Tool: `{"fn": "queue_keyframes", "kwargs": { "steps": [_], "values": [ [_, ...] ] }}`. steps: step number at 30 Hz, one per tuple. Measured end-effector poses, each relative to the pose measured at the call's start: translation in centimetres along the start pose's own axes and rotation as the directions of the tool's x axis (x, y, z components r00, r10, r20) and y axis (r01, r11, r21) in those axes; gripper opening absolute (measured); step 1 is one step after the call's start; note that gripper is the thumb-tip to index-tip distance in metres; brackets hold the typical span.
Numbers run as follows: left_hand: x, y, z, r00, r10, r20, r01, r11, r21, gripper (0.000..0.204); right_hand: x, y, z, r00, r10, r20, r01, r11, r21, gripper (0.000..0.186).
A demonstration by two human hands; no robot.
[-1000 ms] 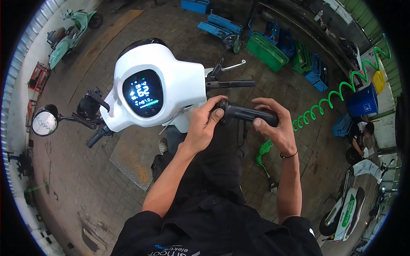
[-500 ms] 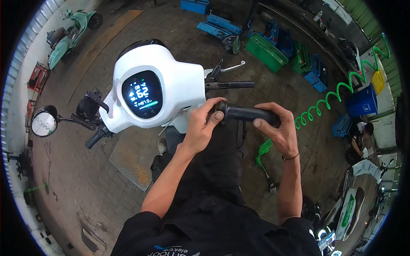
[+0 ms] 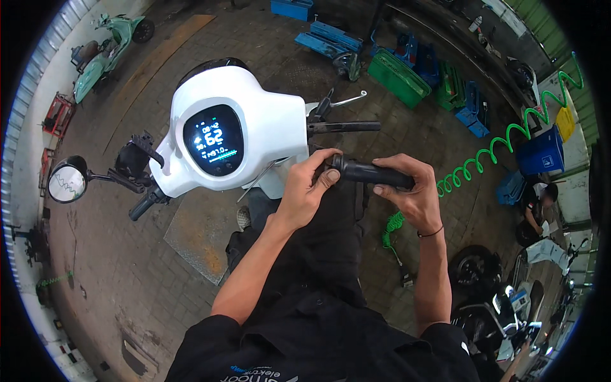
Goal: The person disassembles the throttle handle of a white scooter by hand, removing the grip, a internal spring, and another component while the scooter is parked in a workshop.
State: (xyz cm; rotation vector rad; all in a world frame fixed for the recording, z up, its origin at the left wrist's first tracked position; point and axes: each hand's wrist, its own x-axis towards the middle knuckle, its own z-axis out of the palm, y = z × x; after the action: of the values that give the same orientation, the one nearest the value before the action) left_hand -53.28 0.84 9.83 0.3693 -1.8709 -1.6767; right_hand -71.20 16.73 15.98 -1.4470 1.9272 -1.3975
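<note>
A black handlebar throttle grip [image 3: 369,172] lies sideways between my two hands. My left hand [image 3: 304,191] pinches its flanged left end between thumb and fingers. The other end is held by my right hand [image 3: 410,188], thumb below and fingers above. Just beyond the hands, the bare right handlebar tube [image 3: 350,127] of a white scooter sticks out, with a silver brake lever [image 3: 349,100] above it. A lit display [image 3: 213,140] sits in the scooter's white front cover [image 3: 267,114]. The left handlebar grip [image 3: 147,202] and a round mirror [image 3: 67,184] remain mounted.
Blue and green toolboxes [image 3: 399,77] stand at the back. A coiled green air hose [image 3: 484,156] runs to the right wall. A person [image 3: 541,207] crouches at far right, near parked scooters. A dark motorcycle [image 3: 474,267] stands at lower right; a metal plate [image 3: 194,239] lies below the scooter.
My hands have drawn slightly closer together on the grip, the right one shifting a little left. At lower right the dark motorcycle has come into view, covering the scooter behind it.
</note>
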Motion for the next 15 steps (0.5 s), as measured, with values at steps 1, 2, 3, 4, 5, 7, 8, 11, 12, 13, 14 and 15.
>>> {"fn": "queue_keyframes", "kwargs": {
  "steps": [1,2,3,4,5,7,8,11,12,13,14,15],
  "values": [
    [-0.1,0.0,-0.1,1.0,-0.006,-0.003,0.006,1.0,-0.005,0.045,0.1,0.0,0.0,0.999,-0.036,0.015,0.037,0.998,-0.042,0.045],
    [-0.2,0.0,-0.2,1.0,-0.012,-0.006,0.012,1.0,-0.01,0.045,0.1,0.0,-0.1,0.999,-0.037,0.014,0.037,0.998,-0.042,0.045],
    [-0.1,0.0,-0.1,1.0,-0.011,-0.005,0.011,1.0,-0.01,0.045,0.1,0.1,-0.1,0.999,-0.037,0.02,0.038,0.998,-0.052,0.043],
    [-0.1,0.1,0.1,1.0,0.011,-0.013,-0.011,1.0,-0.019,0.046,0.0,0.1,-0.1,0.999,-0.036,0.028,0.038,0.997,-0.061,0.041],
    [-0.1,0.1,0.1,0.999,0.033,-0.021,-0.034,0.999,-0.027,0.047,-0.1,0.1,-0.2,0.999,-0.036,0.029,0.037,0.998,-0.059,0.041],
    [-0.1,0.2,-0.1,0.999,0.027,0.019,-0.026,0.999,-0.024,0.049,-0.1,-0.2,-0.5,0.989,0.142,0.046,-0.147,0.979,0.141,0.039],
    [0.1,0.3,-0.2,0.998,0.021,0.06,-0.02,1.0,-0.022,0.051,-0.2,-0.2,-0.7,0.989,0.141,0.04,-0.145,0.98,0.137,0.039],
    [0.1,-0.3,-0.5,0.998,0.039,0.058,-0.036,0.998,-0.051,0.054,-0.3,0.1,-0.9,0.96,0.253,0.121,-0.278,0.917,0.286,0.047],
    [0.0,-0.4,-0.8,0.998,0.039,0.058,-0.036,0.998,-0.048,0.054,-0.1,0.0,-1.2,0.928,0.319,0.192,-0.366,0.875,0.316,0.048],
    [0.0,-0.3,-0.9,0.997,0.029,0.071,-0.027,0.999,-0.029,0.054,0.0,-0.1,-1.4,0.886,0.382,0.262,-0.454,0.826,0.334,0.049],
    [0.0,-0.2,-0.9,0.996,0.02,0.083,-0.019,1.0,-0.009,0.054,0.0,0.0,-1.5,0.886,0.384,0.26,-0.456,0.825,0.333,0.049],
    [0.0,-0.3,-0.8,0.996,0.019,0.084,-0.018,1.0,-0.011,0.054,-0.1,0.2,-1.5,0.87,0.404,0.282,-0.477,0.835,0.275,0.049]
  ]
}}
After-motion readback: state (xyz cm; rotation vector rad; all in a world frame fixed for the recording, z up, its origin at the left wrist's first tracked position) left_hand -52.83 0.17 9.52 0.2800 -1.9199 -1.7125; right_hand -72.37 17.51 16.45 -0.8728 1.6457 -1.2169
